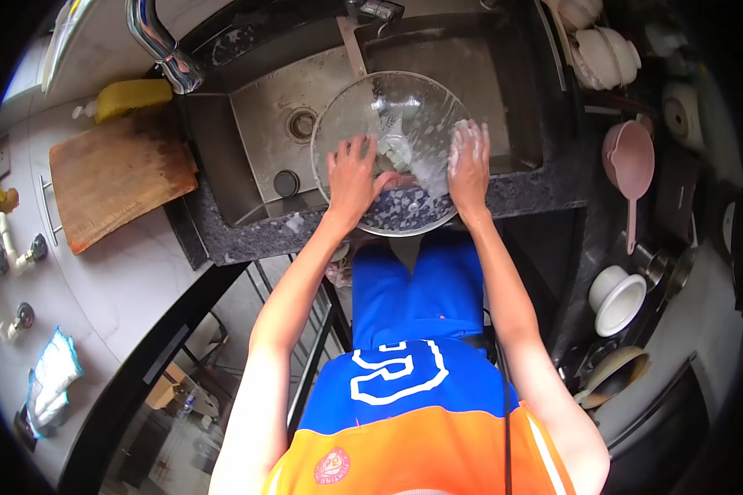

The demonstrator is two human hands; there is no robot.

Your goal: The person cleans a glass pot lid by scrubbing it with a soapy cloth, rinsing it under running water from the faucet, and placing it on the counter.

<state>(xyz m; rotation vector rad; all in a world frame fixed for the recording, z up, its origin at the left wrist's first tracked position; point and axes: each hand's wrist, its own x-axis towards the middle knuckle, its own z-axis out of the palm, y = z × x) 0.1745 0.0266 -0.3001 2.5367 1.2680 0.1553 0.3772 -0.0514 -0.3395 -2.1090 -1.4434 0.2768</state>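
A round glass lid (347, 107), see-through and streaked with suds, lies across the sink's divider and front edge. On its left part rests my left hand (352, 179), fingers spread. My right hand (469, 165) is at the lid's right rim, its fingers stretched out and coated in white foam. Near the lid's middle shows a pale knob (396, 152), with a reddish shape just below it that I cannot make out. Foam spots cover the lid's lower part.
The double sink (264, 107) has a drain and a chrome faucet (163, 54). At the left are a wooden cutting board (120, 181) and a yellow bottle (132, 99). A pink ladle (629, 157), a white pot (617, 299) and bowls (607, 58) stand at the right.
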